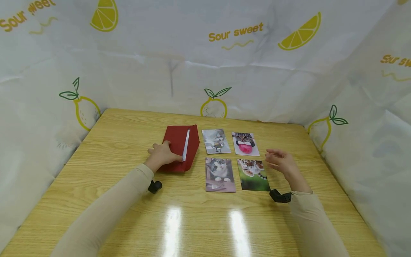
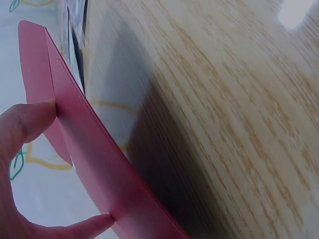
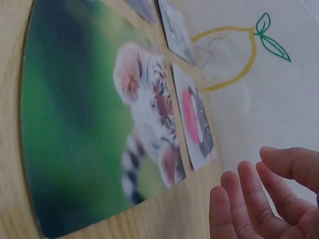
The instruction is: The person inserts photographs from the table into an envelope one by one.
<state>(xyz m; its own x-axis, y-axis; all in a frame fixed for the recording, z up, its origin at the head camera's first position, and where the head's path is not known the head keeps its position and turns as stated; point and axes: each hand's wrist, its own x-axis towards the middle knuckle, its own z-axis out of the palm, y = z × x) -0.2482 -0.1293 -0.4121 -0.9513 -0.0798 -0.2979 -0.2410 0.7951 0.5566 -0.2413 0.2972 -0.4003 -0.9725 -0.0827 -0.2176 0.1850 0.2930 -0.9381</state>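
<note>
Nearest to the camera lie your beige sleeves (image 1: 106, 214). Your left hand (image 1: 161, 156) spreads widely over the red envelope (image 1: 176, 136) and grips it between thumb and fingers; this envelope is to the left of the four picture cards (image 1: 220, 175). Your right hand (image 1: 282, 162) hangs relaxed, its fingers slightly bent and holding nothing, just beside the tiger card (image 1: 253, 175). If your left grip is too loose, the envelope could slip, and the white insert (image 1: 186, 144) could slide out, because the flap (image 1: 193, 148) is not closed; too much pressure could crease the paper. A careless sweep of your right fingers could also displace the cards. Below is a glossy wood-grain table (image 1: 199, 225) with two bright reflections (image 1: 171, 232); around it hangs white cloth (image 1: 144, 82), printed with lemons and lettering.
</note>
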